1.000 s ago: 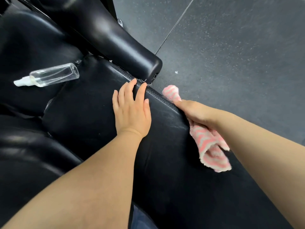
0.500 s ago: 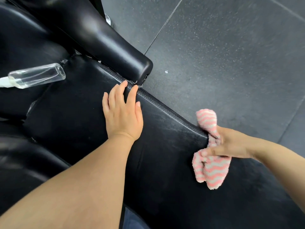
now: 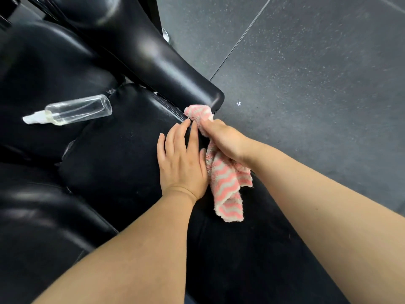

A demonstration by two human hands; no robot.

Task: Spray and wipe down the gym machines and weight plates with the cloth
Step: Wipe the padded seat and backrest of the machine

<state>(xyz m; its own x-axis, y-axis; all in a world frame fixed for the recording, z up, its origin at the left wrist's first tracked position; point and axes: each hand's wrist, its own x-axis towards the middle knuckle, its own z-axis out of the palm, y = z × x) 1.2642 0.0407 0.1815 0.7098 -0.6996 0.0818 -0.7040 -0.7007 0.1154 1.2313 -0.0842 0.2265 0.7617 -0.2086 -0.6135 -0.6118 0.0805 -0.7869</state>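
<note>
Both my grips work the black seat pad [image 3: 114,154]: my right hand [image 3: 221,139] bunches the pink striped cloth [image 3: 225,185] against the pad's stitched edge, its long axis trailing back toward me, while my left hand [image 3: 182,163] lies flat, fingers spread, touching the cloth's left side. Well left of them, the spray bottle [image 3: 72,110] lies on its side, nozzle pointing left.

lay on the seat pad [image 3: 114,154]: bottle [image 3: 72,110] far left, left hand [image 3: 182,163] in the middle, cloth [image 3: 225,183] just right, under right hand [image 3: 223,137]; floor [image 3: 317,84] beyond.
</note>
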